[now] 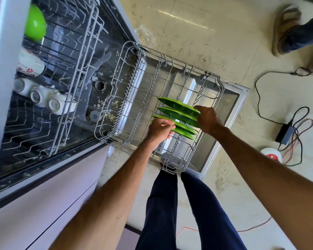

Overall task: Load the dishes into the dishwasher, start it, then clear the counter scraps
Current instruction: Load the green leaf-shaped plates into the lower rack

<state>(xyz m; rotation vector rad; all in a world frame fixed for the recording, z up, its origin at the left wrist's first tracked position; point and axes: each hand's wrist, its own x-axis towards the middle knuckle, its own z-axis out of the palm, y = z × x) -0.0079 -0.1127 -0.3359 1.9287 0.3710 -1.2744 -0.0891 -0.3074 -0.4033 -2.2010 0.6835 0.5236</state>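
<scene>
The dishwasher stands open, its lower rack drawn out over the dropped door. Four green plates stand on edge side by side in the rack's tines. The left hand has its fingers curled round a near plate's rim, while the right hand curls its fingers over the plates' opposite rims.

1. Both forearms are bare from the lower frame edge up to the left hand and right hand, over the dishwasher door
2. Dark navy trousers cover both legs, just on the near side of that door
3. The cloth is plain, with soft lengthwise folds
</scene>
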